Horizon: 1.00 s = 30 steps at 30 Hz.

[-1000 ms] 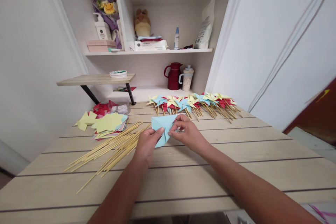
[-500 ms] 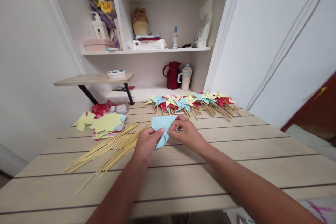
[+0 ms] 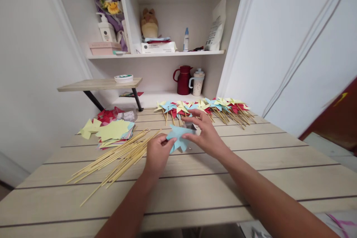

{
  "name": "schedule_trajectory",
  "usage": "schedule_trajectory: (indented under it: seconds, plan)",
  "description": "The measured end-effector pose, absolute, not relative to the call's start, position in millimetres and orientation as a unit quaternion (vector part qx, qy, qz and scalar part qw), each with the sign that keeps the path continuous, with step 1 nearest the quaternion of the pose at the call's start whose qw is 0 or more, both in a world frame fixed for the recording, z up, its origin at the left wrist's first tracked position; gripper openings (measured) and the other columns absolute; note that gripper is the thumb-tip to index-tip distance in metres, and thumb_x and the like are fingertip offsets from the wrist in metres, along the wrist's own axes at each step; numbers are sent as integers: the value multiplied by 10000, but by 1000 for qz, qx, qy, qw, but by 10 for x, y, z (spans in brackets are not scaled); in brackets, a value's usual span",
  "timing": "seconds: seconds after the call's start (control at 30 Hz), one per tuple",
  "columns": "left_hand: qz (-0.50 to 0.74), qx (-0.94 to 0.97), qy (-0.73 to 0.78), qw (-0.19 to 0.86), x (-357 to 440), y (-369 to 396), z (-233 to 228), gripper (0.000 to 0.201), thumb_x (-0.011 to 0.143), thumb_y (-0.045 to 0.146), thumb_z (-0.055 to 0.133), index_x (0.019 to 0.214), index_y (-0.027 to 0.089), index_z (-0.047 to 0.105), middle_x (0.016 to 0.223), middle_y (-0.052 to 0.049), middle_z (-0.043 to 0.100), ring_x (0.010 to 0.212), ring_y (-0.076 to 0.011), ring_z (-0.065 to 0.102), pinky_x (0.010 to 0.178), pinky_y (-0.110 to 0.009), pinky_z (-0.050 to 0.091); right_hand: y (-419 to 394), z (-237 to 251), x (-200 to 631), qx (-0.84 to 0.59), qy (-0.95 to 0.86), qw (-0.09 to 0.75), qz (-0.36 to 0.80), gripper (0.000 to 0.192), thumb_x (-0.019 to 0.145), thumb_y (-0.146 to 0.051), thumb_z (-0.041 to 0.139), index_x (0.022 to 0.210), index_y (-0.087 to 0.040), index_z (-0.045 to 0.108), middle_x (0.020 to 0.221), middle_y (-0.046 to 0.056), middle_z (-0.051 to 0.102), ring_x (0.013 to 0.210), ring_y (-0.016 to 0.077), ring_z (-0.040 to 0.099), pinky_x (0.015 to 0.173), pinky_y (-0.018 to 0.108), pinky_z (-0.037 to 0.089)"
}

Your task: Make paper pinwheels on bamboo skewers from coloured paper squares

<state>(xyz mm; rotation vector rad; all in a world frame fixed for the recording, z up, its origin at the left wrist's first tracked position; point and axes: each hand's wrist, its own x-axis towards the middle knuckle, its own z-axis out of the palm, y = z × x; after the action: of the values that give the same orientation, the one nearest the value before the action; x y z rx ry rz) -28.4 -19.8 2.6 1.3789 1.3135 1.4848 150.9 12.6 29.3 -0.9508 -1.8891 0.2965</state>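
Note:
A light-blue paper pinwheel with pointed vanes is held over the middle of the table. My left hand pinches its left side between thumb and fingers. At its right, my right hand has its fingers spread and raised, with the thumb at the paper's edge; whether the thumb touches it I cannot tell. A small shiny bit lies just below the paper, too small to name. Left of my left hand lie several thin wooden sticks.
Finished pinwheels on sticks lie in a row at the table's back. A stack of cut paper and red pieces sit at left, near a small raised shelf. A red jug and a cup stand behind.
The blue paper has turned from a flat-topped folded shape to a star-like pinwheel. My right hand has opened and lifted its fingers, while the left keeps its pinch.

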Motion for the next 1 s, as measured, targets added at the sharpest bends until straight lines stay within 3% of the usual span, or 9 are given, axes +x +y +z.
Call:
schedule_trajectory:
  seconds: [0.2,0.43,0.53,0.6,0.67,0.73,0.87,1.0]
  plan:
    - [577,626,452,267,-235,-219,13,67,712,237,726,707,271,783,762,-41,713,725,-206,617,726,-294,440,139,264,1505,-356,-836,403,109,75,721,-268,801,774,-254,749,1162,65,672,1136,303,541,982,510,369]
    - [536,656,481,228,-246,-230,28,113,746,266,697,646,248,746,688,-26,659,669,-182,562,661,-279,407,128,285,1485,-342,-835,407,142,109,738,-303,782,775,-210,739,927,77,725,963,262,612,898,413,430]
    - [533,635,480,287,-258,-243,70,151,774,337,683,698,221,742,707,-31,659,702,-190,565,673,-276,423,109,298,1482,-374,-799,413,226,117,749,-313,741,741,-197,725,841,60,709,898,256,612,815,375,449]
    - [557,597,455,355,-264,-248,94,261,799,418,666,942,214,745,868,-53,704,831,-215,612,749,-285,454,101,310,1479,-403,-742,421,333,161,738,-343,722,711,-185,709,746,33,683,767,224,610,709,332,450]
    - [592,555,419,407,-268,-248,102,493,824,521,617,1217,224,637,1062,-78,690,956,-228,624,836,-306,465,98,328,1475,-411,-665,436,446,209,704,-375,731,711,-169,697,675,12,658,637,181,579,616,293,424]
    - [628,523,382,432,-269,-244,94,664,825,627,549,1359,236,507,1196,-104,632,1033,-234,617,901,-335,461,97,348,1470,-402,-596,463,519,247,653,-383,763,726,-157,694,646,5,652,576,153,552,579,274,405]
    - [636,509,345,466,-262,-233,71,840,706,716,610,1373,222,476,1340,-152,535,1203,-282,537,970,-364,441,89,366,1447,-389,-530,505,559,272,605,-374,799,714,-150,691,641,14,664,549,134,542,565,264,399]
    - [593,523,342,508,-250,-224,75,767,619,565,796,1248,187,573,1263,-162,615,1157,-296,572,922,-367,471,63,339,1393,-364,-531,506,575,265,622,-366,794,753,-152,708,663,15,676,564,131,557,573,261,403]
